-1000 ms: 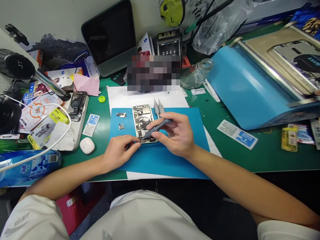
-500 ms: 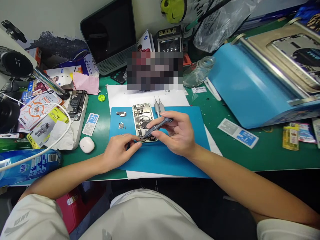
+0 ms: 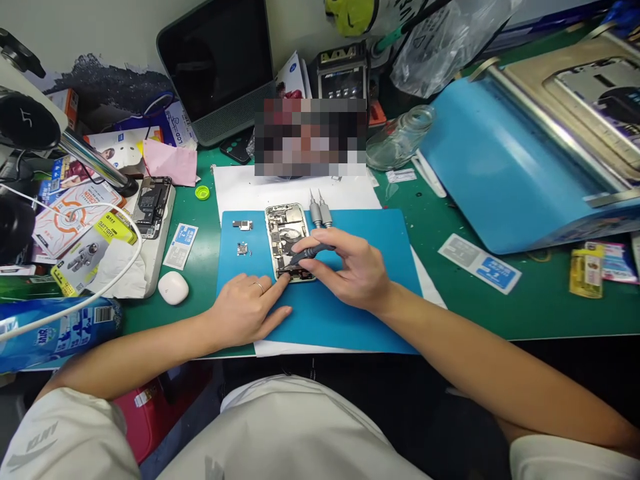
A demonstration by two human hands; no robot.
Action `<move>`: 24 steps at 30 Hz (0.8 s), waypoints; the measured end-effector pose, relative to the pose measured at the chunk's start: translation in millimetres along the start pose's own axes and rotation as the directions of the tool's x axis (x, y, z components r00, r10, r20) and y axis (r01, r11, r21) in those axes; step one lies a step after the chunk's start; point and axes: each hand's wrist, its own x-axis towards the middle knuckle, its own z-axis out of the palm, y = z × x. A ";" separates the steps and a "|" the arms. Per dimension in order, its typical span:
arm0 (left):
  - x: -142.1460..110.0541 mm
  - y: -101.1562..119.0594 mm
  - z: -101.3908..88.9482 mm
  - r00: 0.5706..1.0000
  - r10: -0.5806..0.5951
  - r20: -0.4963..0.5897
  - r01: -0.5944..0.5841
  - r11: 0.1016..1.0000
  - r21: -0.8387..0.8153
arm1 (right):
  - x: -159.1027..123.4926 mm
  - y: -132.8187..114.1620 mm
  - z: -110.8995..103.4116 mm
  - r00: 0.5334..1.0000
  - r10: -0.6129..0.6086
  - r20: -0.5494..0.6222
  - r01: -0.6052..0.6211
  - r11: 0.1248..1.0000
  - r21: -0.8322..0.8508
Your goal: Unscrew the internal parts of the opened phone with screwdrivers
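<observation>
An opened smartphone (image 3: pixel 289 227) lies on the blue mat (image 3: pixel 345 327), its inner parts bare. My left hand (image 3: pixel 245 308) rests at its lower left corner, holding nothing. The index fingertip presses the phone's bottom end; the thumb is spread apart over the mat. Above the phone's lower right, my right hand (image 3: pixel 357 270) pinches dark grey tweezers (image 3: pixel 311 252) between thumb and fingers, tips pointing down-left into the phone. Two grey screwdrivers (image 3: pixel 321 212) lie just beyond that hand. Small phone parts (image 3: pixel 243 249) sit left of the phone.
A white earbud case (image 3: pixel 173 288) stands on the green table at left, near a second opened phone (image 3: pixel 153 208). Boxes and packets crowd the left side. A glass jar (image 3: pixel 403 139) lies behind, and a blue machine (image 3: pixel 480 167) takes up the right.
My left hand has gone from fingers bunched at the phone's corner to index finger stretched onto its lower end. The tweezers' tips have shifted slightly up and right.
</observation>
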 end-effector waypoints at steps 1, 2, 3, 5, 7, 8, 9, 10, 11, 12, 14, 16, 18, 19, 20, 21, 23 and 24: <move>0.1 0.4 0.1 1.000 -0.001 0.006 0.000 1.000 0.009 | 0.2 0.2 1.1 1.000 -0.010 0.009 0.010 1.000 -0.014; 0.3 0.6 0.1 1.000 -0.003 0.010 0.003 1.000 0.013 | 0.5 0.3 2.2 1.000 -0.020 0.014 0.021 0.999 -0.024; 0.5 0.7 0.1 1.000 -0.004 0.014 0.004 1.000 0.015 | 0.7 0.4 3.2 0.999 -0.032 0.016 0.032 0.999 -0.033; 0.8 0.6 -0.1 1.000 -0.003 0.014 0.003 1.000 0.015 | 0.8 0.7 5.0 0.998 -0.052 0.023 0.053 0.998 -0.045; 0.9 0.2 -0.3 1.000 -0.003 0.013 0.003 1.000 0.010 | 0.4 1.2 6.1 0.998 -0.053 0.035 0.055 0.997 -0.045; 0.9 0.0 -0.2 1.000 -0.004 0.015 0.004 1.000 0.005 | 0.1 1.4 6.5 0.998 -0.047 0.042 0.049 0.998 -0.040; 0.9 -0.3 -0.2 1.000 -0.006 0.021 0.006 1.000 -0.001 | -0.3 1.6 6.7 0.998 -0.037 0.047 0.039 0.999 -0.033; 0.8 -0.5 -0.1 1.000 -0.008 0.027 0.008 1.000 -0.008 | -0.6 1.8 7.0 0.998 -0.026 0.051 0.028 0.999 -0.027; 0.8 -0.7 -0.1 0.999 -0.009 0.033 0.010 1.000 -0.015 | -1.0 1.9 7.2 0.998 -0.017 0.054 0.018 1.000 -0.024; 0.7 -0.8 0.0 0.999 -0.010 0.034 0.011 1.000 -0.020 | -1.3 2.1 7.4 0.998 -0.009 0.056 0.011 1.000 -0.024; 0.6 -0.9 -0.1 0.999 -0.010 0.034 0.011 1.000 -0.027 | -1.8 2.5 8.0 0.998 -0.003 0.060 0.005 0.999 -0.032; 0.5 -1.0 -0.3 0.999 -0.011 0.034 0.012 1.000 -0.029 | -2.4 3.0 8.9 0.998 -0.007 0.059 0.009 0.999 -0.040; 0.5 -1.1 -0.4 0.999 -0.015 0.043 0.016 0.999 -0.030 | -3.1 3.5 9.5 0.998 -0.010 0.057 0.012 0.999 -0.041; 0.4 -1.2 -0.4 0.999 -0.017 0.051 0.019 0.999 -0.033 | -3.4 3.7 9.7 0.998 -0.008 0.058 0.011 0.999 -0.042; 0.3 -1.3 -0.3 0.998 -0.019 0.057 0.021 0.999 -0.036 | -3.7 3.9 9.7 0.998 -0.006 0.061 0.009 0.999 -0.044; 0.2 -1.5 -0.2 0.998 -0.022 0.062 0.025 0.999 -0.039 | -3.8 3.9 9.6 0.998 -0.006 0.067 0.009 0.999 -0.050; -0.1 -1.7 0.2 0.998 -0.026 0.065 0.029 0.999 -0.045 | -3.4 3.6 9.2 0.997 -0.013 0.081 0.019 0.997 -0.068; -0.2 -1.8 0.6 0.998 -0.027 0.061 0.030 0.999 -0.045 | -2.8 3.1 9.0 0.996 -0.023 0.088 0.030 0.997 -0.075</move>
